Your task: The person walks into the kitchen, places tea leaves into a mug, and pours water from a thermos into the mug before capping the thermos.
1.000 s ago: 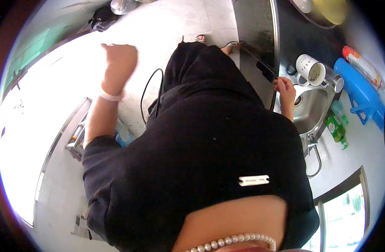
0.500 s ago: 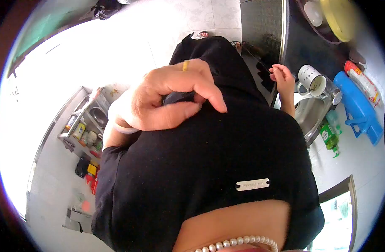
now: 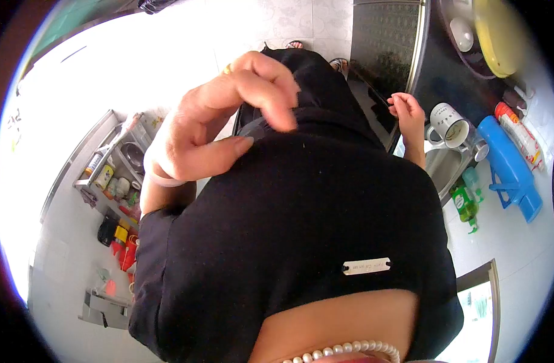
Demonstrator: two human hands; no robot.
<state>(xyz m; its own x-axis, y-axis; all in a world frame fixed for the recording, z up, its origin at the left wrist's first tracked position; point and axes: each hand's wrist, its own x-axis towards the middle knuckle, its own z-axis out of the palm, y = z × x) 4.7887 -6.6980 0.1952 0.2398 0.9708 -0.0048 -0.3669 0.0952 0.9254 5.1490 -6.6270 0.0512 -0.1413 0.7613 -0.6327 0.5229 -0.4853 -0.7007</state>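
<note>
My left hand (image 3: pixel 219 121) is raised in front of my black top (image 3: pixel 301 206). Its fingers are bent, with a gap between thumb and index finger, and nothing shows in it. It wears a yellow ring and a pale band at the wrist. Lower down on the right, my right hand (image 3: pixel 407 112) hangs by the counter's front edge, its fingers loosely curled and slightly apart, with no object visible in them. Nearest to it is a white mug (image 3: pixel 450 125) with dark print, tilted in view beside the metal sink (image 3: pixel 441 168).
Right of the sink are a green pump bottle (image 3: pixel 465 206), a blue plastic container with a handle (image 3: pixel 509 166) and a red-and-white packet (image 3: pixel 518 133). A yellow basin (image 3: pixel 497 36) is farther up. At left, a rack (image 3: pixel 110 145) holds jars and bottles. Dark cabinet doors (image 3: pixel 385 45) line the counter's front.
My left hand has moved up and to the left in view, and its thumb and index finger are farther apart. The right hand stays in almost the same place. The surroundings have shifted slightly.
</note>
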